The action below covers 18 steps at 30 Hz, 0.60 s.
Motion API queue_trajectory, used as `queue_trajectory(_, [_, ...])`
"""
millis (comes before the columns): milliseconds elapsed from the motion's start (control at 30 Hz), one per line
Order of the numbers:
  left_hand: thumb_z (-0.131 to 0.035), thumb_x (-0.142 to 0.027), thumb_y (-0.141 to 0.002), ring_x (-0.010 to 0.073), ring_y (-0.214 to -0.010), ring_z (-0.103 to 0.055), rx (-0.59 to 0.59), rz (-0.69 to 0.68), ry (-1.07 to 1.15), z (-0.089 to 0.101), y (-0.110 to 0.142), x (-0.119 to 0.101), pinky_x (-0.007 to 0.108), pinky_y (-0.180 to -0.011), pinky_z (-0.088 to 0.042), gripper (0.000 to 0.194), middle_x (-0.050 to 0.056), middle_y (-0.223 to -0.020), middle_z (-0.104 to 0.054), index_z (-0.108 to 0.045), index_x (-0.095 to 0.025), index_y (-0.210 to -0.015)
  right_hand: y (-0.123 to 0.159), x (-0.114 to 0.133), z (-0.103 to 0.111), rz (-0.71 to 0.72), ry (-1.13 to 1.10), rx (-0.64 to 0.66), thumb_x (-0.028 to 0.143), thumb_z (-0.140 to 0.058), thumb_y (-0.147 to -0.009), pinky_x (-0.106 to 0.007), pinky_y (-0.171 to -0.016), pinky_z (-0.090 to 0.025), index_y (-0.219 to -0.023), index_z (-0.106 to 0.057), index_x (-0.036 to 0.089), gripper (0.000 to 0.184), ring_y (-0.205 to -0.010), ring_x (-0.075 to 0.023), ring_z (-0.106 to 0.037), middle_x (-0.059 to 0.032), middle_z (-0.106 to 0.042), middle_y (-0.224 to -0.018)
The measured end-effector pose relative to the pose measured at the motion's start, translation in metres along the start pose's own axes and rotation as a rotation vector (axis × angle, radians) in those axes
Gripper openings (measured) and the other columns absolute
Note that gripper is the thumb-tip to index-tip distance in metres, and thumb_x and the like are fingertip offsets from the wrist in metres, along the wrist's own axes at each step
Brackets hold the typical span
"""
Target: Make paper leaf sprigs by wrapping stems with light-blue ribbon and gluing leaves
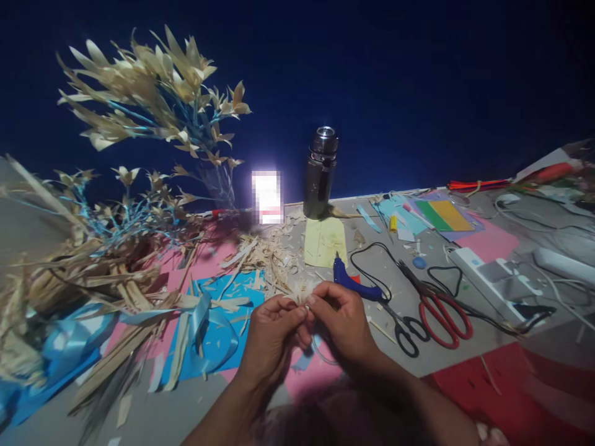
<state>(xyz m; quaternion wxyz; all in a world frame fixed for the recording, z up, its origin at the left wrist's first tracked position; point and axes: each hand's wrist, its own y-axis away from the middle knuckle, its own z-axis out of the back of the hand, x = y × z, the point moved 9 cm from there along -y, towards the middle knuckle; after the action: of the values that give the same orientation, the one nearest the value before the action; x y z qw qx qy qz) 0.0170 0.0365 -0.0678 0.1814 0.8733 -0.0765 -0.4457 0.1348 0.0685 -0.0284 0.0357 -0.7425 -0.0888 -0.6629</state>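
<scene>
Close together in the middle of the view, my left hand [279, 325] and my right hand [341, 316] both pinch a small pale flower [301, 292] with thin, straw-like petals. Its base is hidden between my fingertips. Just beyond my right hand lies a blue glue gun [351, 282], its nozzle pointing away from me. To the right of it are black-handled scissors [405, 334] and larger red-handled scissors [446, 317]. Left of my left hand, blue ribbon [218, 337] and dried husk strips [125, 347] lie over blue and pink sheets.
A dark flask [320, 173] stands at the back beside a bright light [267, 197]. Tall dried-husk flowers [153, 93] rise at the left. On the right are a white power strip [493, 285] with cables, coloured paper sheets [441, 214] and a red sheet [502, 390].
</scene>
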Motion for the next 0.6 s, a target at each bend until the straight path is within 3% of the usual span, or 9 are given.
queue_trajectory(400, [-0.084,-0.022,-0.071,0.017,-0.038,-0.061,-0.037,-0.167,-0.192,0.0,0.003,-0.014,0.029,-0.048,-0.052,0.019,0.002,-0.044,-0.066,-0.068,-0.015,-0.062,0.001,0.004,-0.01,-0.001,-0.169,0.038,0.043,-0.071,-0.084,-0.025,-0.043,-0.044,-0.07,-0.058,0.021,0.03,-0.043,-0.0134,-0.055,0.0021,-0.061,-0.053])
queue_trajectory(600, [-0.086,-0.026,-0.068,0.0167,-0.037,-0.058,-0.082,-0.164,-0.191,0.006,0.004,-0.01,0.03,-0.045,-0.052,0.019,0.0,-0.044,-0.064,-0.07,-0.016,-0.068,0.004,-0.005,-0.015,-0.022,-0.172,0.099,0.039,-0.067,-0.089,-0.025,-0.044,-0.044,-0.075,-0.057,0.02,0.026,-0.038,-0.0106,-0.052,0.0024,-0.064,-0.055])
